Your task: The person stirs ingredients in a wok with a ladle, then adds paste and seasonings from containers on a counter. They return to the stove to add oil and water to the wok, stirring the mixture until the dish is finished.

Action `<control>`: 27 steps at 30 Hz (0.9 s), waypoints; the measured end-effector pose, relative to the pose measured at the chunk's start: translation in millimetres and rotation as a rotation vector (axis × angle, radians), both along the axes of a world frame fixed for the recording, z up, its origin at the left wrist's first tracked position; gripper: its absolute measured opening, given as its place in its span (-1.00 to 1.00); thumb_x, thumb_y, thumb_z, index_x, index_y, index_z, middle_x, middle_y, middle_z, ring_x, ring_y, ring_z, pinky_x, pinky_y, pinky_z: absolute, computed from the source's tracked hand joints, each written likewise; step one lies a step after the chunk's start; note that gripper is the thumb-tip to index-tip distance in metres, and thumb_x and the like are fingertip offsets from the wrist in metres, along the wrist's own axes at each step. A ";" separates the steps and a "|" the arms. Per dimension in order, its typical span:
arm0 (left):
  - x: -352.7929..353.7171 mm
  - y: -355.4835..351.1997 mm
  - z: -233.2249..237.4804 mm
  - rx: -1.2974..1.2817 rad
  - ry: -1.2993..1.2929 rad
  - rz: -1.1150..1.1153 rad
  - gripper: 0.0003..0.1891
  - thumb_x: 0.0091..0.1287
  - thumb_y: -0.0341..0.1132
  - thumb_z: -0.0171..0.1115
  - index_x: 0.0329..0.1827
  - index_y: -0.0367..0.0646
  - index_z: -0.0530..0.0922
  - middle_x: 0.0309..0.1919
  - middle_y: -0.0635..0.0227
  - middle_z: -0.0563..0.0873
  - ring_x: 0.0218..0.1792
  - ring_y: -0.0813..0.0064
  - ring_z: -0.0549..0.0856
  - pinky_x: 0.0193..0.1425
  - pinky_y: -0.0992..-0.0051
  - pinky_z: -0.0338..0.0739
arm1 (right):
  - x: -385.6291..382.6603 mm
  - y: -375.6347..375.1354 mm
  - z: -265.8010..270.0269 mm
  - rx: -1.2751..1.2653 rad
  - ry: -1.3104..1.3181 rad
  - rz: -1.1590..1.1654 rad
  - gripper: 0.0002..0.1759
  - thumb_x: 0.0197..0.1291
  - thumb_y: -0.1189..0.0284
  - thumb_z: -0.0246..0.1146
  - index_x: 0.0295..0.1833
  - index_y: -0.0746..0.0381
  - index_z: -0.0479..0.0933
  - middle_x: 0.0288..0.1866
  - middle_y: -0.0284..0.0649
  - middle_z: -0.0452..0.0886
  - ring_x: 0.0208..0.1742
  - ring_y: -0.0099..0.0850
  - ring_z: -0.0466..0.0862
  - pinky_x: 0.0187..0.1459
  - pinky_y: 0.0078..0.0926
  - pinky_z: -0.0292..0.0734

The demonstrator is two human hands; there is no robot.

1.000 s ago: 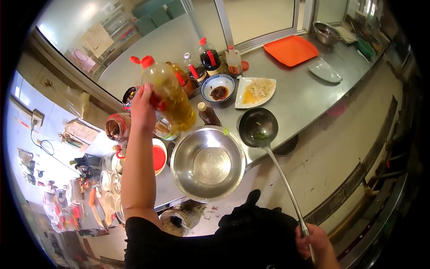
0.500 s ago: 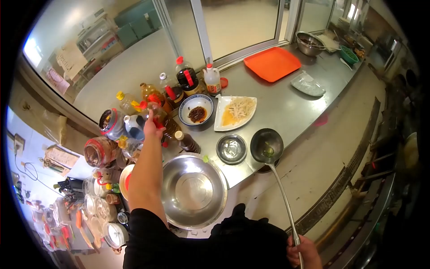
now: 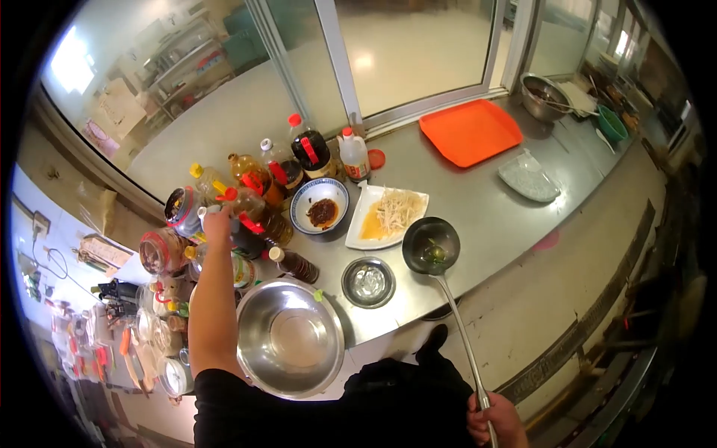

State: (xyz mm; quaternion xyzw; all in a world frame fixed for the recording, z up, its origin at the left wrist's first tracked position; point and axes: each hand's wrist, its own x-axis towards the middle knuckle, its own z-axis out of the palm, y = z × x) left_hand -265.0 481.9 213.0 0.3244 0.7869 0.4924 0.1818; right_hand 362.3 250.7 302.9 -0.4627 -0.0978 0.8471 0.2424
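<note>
My right hand (image 3: pixel 495 420) grips the end of a long-handled ladle (image 3: pixel 431 246), whose dark round bowl holds a little liquid with green bits. The ladle's bowl hangs over the counter edge, beside a small round metal dish (image 3: pixel 368 282). My left hand (image 3: pixel 217 222) reaches into the group of bottles, its fingers closed at the top of a dark bottle (image 3: pixel 246 242); the hand partly hides this bottle. Right beside it stands a red-capped oil bottle (image 3: pixel 278 228). Below my left forearm's right side sits a wide steel basin (image 3: pixel 258 347).
A blue-rimmed bowl (image 3: pixel 296 199) holds dark sauce. Shredded pale food lies on a white plate (image 3: pixel 357 237). Farther along are an orange tray (image 3: pixel 472 133), a clear dish (image 3: pixel 529 178) and a steel bowl (image 3: pixel 544 112). Large jars (image 3: pixel 162 252) stand at the left.
My left hand has moved left and slightly down, from beside the red-capped oil bottle to the dark bottle. The view has shifted a little; my right hand still holds the ladle.
</note>
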 end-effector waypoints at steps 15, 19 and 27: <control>117.5 219.2 -42.3 0.066 -0.443 0.035 -0.73 0.07 -0.33 0.28 -0.20 -0.31 0.61 -0.28 0.24 0.65 -0.29 0.48 0.60 -0.23 0.46 0.47 | 34.9 99.2 -0.7 -0.092 -0.018 0.097 -0.81 -0.04 0.68 0.09 -0.26 0.29 0.33 -0.69 -0.19 0.33 -0.77 -0.39 0.38 -0.74 -0.46 0.32; 114.0 255.4 -68.0 0.253 -0.453 0.119 -0.72 0.06 -0.36 0.28 -0.21 -0.39 0.60 -0.25 0.20 0.66 -0.30 0.42 0.63 -0.23 0.42 0.49 | 25.2 106.1 -2.0 -0.122 -0.072 0.059 -0.80 -0.06 0.69 0.08 -0.26 0.28 0.33 -0.69 -0.19 0.34 -0.78 -0.37 0.38 -0.73 -0.45 0.32; 132.9 258.4 -62.6 0.238 -0.401 0.174 -0.81 0.09 -0.42 0.24 -0.27 -0.34 0.57 -0.36 0.29 0.64 -0.42 0.48 0.61 -0.34 0.48 0.49 | 13.9 99.4 -12.7 -0.105 -0.099 0.018 -0.78 -0.08 0.71 0.08 -0.26 0.28 0.33 -0.69 -0.19 0.35 -0.79 -0.35 0.41 -0.73 -0.44 0.32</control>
